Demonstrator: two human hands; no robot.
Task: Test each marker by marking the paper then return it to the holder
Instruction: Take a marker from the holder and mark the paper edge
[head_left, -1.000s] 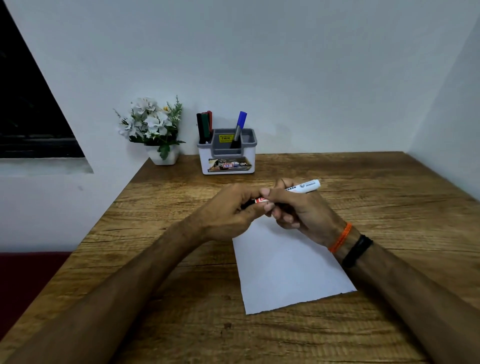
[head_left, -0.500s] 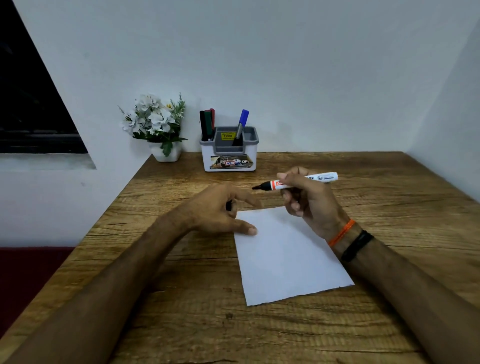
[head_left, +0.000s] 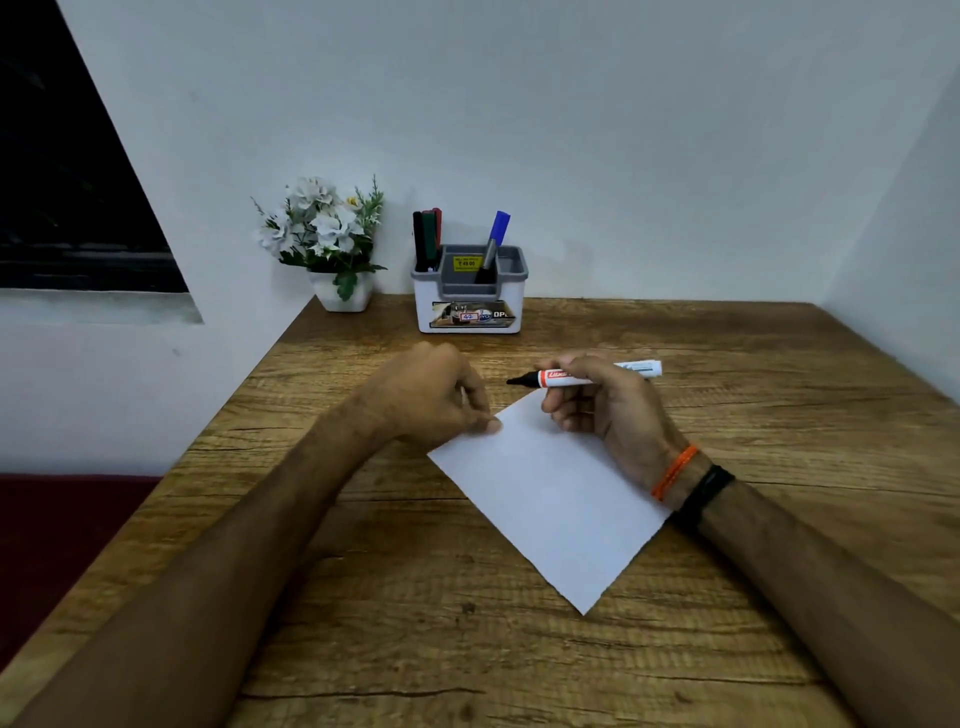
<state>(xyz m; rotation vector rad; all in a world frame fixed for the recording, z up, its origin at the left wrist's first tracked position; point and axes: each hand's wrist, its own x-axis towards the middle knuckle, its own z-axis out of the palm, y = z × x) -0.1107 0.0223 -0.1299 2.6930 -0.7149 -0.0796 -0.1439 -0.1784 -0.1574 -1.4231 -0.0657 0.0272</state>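
A wooden table (head_left: 727, 597) with a strong grain fills the lower view. On it, toward twelve o'clock, stands a white and grey marker holder (head_left: 469, 306); just beside it at eleven o'clock, a small white flower pot (head_left: 344, 297). A white sheet of paper (head_left: 545, 499) lies askew at the centre.

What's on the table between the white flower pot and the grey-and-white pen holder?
Nothing: the head view shows only bare wooden table between the white flower pot and the grey-and-white pen holder.
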